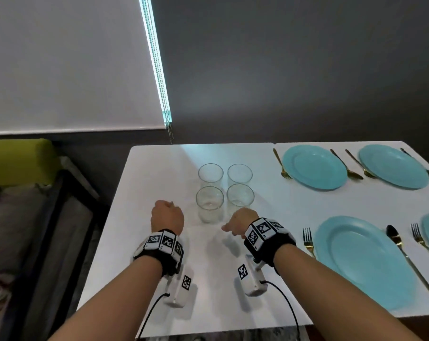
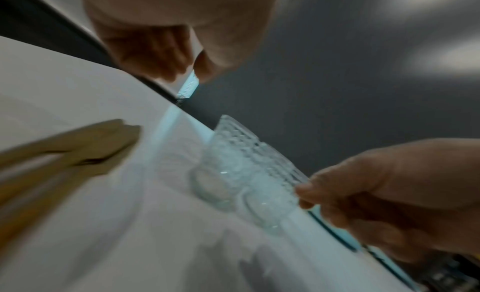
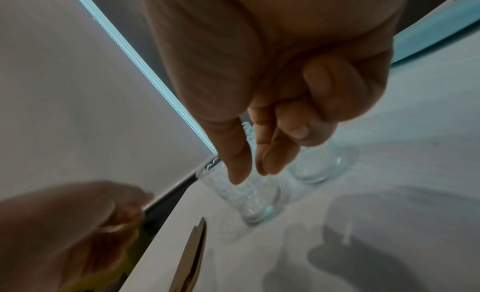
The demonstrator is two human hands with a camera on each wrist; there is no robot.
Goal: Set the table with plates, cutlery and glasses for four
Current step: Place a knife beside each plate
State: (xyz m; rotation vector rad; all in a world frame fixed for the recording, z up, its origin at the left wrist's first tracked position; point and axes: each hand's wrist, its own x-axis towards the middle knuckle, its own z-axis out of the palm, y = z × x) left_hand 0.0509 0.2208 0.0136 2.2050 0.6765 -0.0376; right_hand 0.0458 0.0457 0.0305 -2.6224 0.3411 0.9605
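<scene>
Four glasses (image 1: 209,204) stand upright, rims up, in a tight square on the worktop (image 1: 159,173), well in from its left & far edges. Plates (image 1: 314,167) sit off to the rt. L hand (image 1: 167,216) fingers clenched, holding nothing. R hand (image 1: 241,221) fingers loose, holding nothing, just before the glasses.

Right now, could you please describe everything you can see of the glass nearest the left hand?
The glass is a clear, empty tumbler with a beaded pattern on its wall and a thick base. It stands upright, mouth up, on the white table, at the near-left corner of a square it forms with three other glasses. Whether it touches them is unclear. The left hand is to its left and the right hand to its right; neither holds it.
</scene>
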